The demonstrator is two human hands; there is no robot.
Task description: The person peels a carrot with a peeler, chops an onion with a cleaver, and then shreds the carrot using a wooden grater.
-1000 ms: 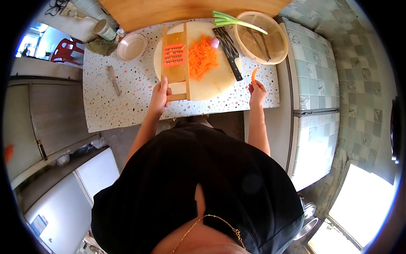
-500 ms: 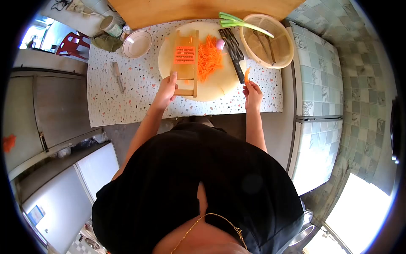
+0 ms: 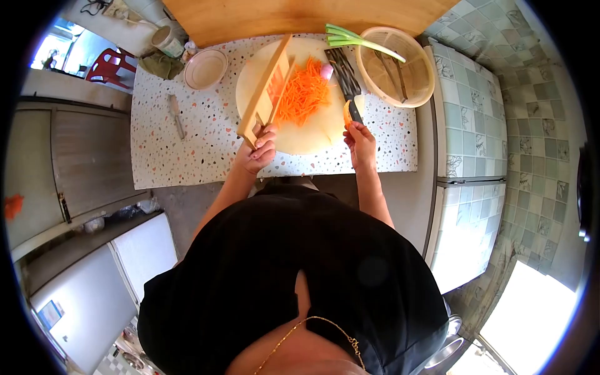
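My left hand (image 3: 259,153) is closed around the lower end of a wooden grater (image 3: 255,103), which is tipped on its edge over the left of the round cutting board (image 3: 312,142). Beside the grater lies a heap of shredded carrot (image 3: 305,94). In the fingertips of my right hand (image 3: 361,145) is a small leftover piece of carrot (image 3: 347,115), held near the black handle of a kitchen knife (image 3: 355,112). The knife's dark, patterned blade rests along the board's right side. A small purple-pink shallot or onion piece (image 3: 326,72) sits between shreds and blade.
A woven-looking plastic basket (image 3: 427,84) stands at the right, with a green onion (image 3: 370,44) across its rim and dark sticks inside. On the left are a bowl (image 3: 206,69) and a small knife-like tool (image 3: 177,117). A wooden panel (image 3: 300,17) borders the counter's back.
The grater has turned from facing up to standing on edge, its lower end shifting left. My left hand has moved right and lower; my right hand has moved left with the carrot piece.
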